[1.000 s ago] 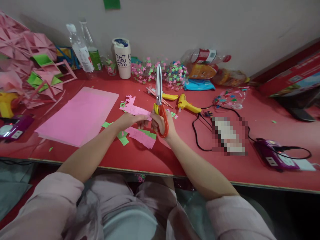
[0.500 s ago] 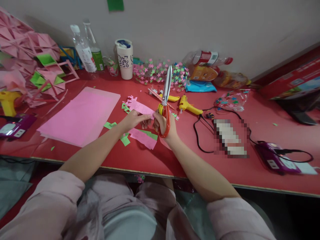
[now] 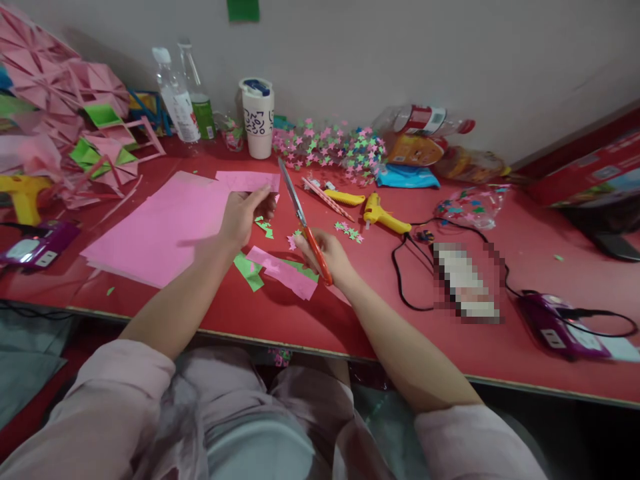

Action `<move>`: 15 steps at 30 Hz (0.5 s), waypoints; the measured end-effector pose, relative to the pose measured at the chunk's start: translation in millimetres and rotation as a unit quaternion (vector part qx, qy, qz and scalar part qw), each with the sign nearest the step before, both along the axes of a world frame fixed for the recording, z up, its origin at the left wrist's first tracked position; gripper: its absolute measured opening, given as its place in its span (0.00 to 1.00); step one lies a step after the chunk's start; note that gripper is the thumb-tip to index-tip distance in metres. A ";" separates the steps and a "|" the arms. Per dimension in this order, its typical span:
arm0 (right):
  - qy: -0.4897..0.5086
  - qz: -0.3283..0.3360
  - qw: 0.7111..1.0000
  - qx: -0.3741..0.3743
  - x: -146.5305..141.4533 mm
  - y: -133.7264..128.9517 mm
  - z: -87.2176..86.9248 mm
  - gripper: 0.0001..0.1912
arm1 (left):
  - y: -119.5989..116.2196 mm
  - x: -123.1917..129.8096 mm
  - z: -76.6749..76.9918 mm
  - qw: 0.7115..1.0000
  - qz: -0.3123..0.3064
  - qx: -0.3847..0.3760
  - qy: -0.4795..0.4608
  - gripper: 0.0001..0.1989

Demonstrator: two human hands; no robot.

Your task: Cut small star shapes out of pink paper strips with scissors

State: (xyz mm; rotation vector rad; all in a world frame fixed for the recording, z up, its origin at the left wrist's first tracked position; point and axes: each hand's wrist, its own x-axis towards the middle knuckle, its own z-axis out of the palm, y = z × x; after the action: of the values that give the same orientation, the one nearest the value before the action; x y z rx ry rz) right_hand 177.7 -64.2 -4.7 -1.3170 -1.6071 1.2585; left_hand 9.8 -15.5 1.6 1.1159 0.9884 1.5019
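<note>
My left hand is closed on a pink paper strip, which it holds above the right edge of the pink sheets. Orange-handled scissors are in my right hand, their blades pointing up and to the left. Below my hands lie another pink strip and green paper pieces. Small cut green bits rest between the hands, and a little pile of pink and green stars is to the right of the scissors.
A white cup, bottles and a heap of stars line the wall. Pink folded paper shapes fill the left. Rightwards are a yellow glue gun, black cords and a purple power strip.
My hands have moved apart. The left has gone up and left with the pink strip; the right has dropped slightly, and the scissors have tilted to the left.
</note>
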 end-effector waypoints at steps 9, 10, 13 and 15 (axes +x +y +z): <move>-0.089 0.066 0.993 0.029 3.2 -3.9 6.1 0.20 | 3.2 -5.1 1.2 0.998 0.028 0.038 0.031 0.12; -0.087 0.070 0.993 0.026 3.5 -4.1 6.5 0.21 | 3.9 -6.0 1.0 0.998 0.026 0.037 0.036 0.12; -0.071 0.075 0.994 0.016 3.5 -5.0 7.1 0.22 | 6.2 -9.0 0.3 0.998 0.029 0.026 0.053 0.12; -0.055 0.078 0.995 0.002 3.0 -5.7 7.0 0.22 | 7.4 -10.7 -0.2 0.998 0.031 0.024 0.057 0.10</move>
State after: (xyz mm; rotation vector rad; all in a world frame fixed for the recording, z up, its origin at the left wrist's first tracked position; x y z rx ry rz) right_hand 180.7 -69.9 2.3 -1.2989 -1.8179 1.2924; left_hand -0.9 -8.1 1.4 1.2263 1.0787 1.5321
